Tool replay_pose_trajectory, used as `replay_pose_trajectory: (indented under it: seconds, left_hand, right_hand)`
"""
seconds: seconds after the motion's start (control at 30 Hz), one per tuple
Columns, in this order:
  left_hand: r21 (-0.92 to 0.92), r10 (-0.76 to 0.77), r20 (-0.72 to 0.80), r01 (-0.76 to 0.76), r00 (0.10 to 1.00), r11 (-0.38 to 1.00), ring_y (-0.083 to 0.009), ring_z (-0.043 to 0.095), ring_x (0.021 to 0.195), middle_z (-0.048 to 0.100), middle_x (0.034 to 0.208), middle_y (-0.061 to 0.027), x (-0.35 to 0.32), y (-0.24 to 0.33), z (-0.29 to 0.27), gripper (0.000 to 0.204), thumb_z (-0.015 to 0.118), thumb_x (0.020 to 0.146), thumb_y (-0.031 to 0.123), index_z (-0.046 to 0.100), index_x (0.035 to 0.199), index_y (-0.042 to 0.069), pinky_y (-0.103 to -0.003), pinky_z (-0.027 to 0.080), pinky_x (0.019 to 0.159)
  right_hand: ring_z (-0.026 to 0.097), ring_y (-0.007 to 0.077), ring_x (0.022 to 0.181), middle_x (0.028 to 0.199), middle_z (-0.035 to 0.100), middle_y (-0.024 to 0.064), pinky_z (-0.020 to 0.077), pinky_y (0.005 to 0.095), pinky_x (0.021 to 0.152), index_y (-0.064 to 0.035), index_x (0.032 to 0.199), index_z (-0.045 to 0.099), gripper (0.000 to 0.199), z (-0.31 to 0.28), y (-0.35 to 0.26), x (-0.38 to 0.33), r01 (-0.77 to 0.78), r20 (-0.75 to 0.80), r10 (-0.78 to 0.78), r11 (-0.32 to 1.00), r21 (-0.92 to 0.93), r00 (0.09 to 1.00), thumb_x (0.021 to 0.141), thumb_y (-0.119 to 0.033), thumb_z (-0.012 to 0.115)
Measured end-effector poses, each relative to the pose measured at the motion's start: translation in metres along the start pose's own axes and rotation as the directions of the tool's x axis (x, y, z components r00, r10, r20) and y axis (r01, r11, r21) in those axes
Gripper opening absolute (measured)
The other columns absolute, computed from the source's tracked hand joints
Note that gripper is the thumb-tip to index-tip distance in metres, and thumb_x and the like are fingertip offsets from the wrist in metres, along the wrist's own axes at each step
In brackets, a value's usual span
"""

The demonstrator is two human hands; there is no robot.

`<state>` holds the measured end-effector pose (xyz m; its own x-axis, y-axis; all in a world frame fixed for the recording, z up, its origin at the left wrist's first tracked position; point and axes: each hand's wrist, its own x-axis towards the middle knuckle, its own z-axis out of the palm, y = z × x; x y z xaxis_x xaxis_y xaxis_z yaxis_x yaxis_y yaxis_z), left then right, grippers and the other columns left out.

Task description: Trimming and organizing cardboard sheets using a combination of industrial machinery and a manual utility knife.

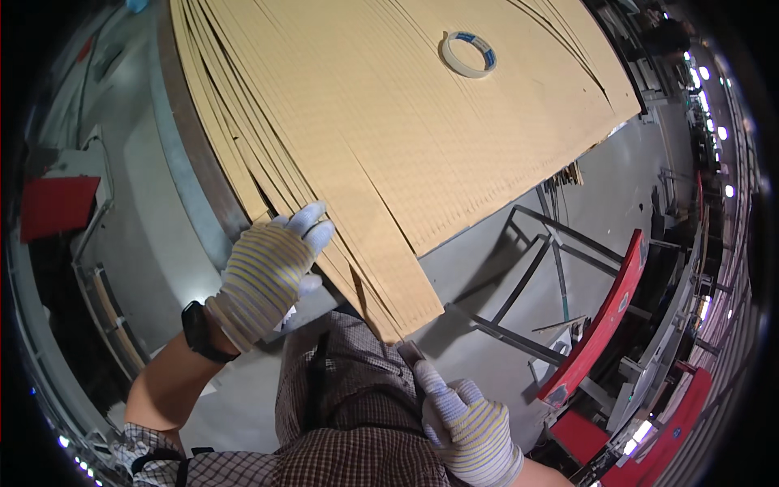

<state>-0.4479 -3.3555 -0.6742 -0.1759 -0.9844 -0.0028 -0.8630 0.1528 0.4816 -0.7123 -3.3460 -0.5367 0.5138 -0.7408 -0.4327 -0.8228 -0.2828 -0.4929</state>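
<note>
The cardboard [479,154] lies stacked on the worktop [195,150], its near end jutting past the edge toward the person. As far as can be judged, the work is partway along: narrow strips [231,142] along the left side stand apart with gaps between them, and a wider strip [393,276] is parted from the main sheet by a slit at the near end, while the broad remainder to the right looks whole. How far the slit runs through is hard to tell. The gloved left hand [276,264] lies over the strips, fingers spread on top; whether it pinches them cannot be told. The gloved right hand [466,422] is clenched around a small dark tool [411,353], index finger along it, just beside the strips' near corner; contact is unclear. A tape roll [468,55] rests on the sheet, well apart from both hands. The person's legs [349,365] are close beneath the jutting ends. To the right stand a metal frame [560,252] and a red beam [600,325]; a red panel [59,207] is at far left.
</note>
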Motion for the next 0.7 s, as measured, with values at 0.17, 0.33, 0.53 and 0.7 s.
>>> replay_pose_trajectory:
  seconds: [0.17,0.33,0.53,0.7]
  left_hand:
    - [0.133,0.072,0.064,-0.080,0.995,0.988,-0.0308,0.063,0.090,0.055,0.125,-0.0138,0.000,-0.019,0.017,0.051,0.070,0.073,0.021,0.058,0.118,0.002,-0.040,0.053,0.075]
    - [-0.289,-0.209,0.207,0.264,0.956,0.920,-0.0247,0.065,0.070,0.063,0.107,-0.0169,0.000,-0.017,0.017,0.045,0.065,0.087,0.025,0.056,0.123,-0.001,-0.033,0.054,0.063]
    - [-0.203,-0.339,0.287,0.403,0.896,0.892,-0.0283,0.066,0.074,0.066,0.102,-0.0187,0.016,0.000,-0.010,0.040,0.058,0.087,0.014,0.051,0.125,0.001,-0.037,0.054,0.068]
    - [0.082,0.182,-0.012,-0.181,0.983,0.980,-0.0298,0.067,0.078,0.064,0.115,-0.0185,0.007,-0.017,-0.003,0.035,0.060,0.086,0.012,0.056,0.119,0.004,-0.038,0.054,0.068]
  right_hand:
    - [0.064,0.0308,0.068,0.094,0.062,0.0138,0.0507,0.0371,0.058,-0.0150,0.134,0.056,0.059,-0.003,0.002,-0.002,-0.039,0.017,0.039,0.999,0.011,0.999,0.078,0.001,0.065]
    - [0.061,0.0293,0.059,0.092,0.061,0.0125,0.0501,0.0386,0.051,-0.0153,0.136,0.054,0.061,-0.002,0.012,-0.002,-0.033,0.022,0.033,0.999,0.003,0.999,0.077,0.000,0.064]
    - [0.061,0.0291,0.057,0.090,0.061,0.0122,0.0500,0.0386,0.050,-0.0155,0.137,0.053,0.062,-0.004,0.014,0.004,-0.053,0.043,0.052,0.999,0.012,0.998,0.078,-0.001,0.063]
    - [0.060,0.0289,0.056,0.089,0.060,0.0119,0.0499,0.0385,0.049,-0.0156,0.138,0.052,0.062,-0.007,0.013,0.001,-0.062,0.061,0.062,0.998,0.003,0.996,0.078,-0.001,0.063]
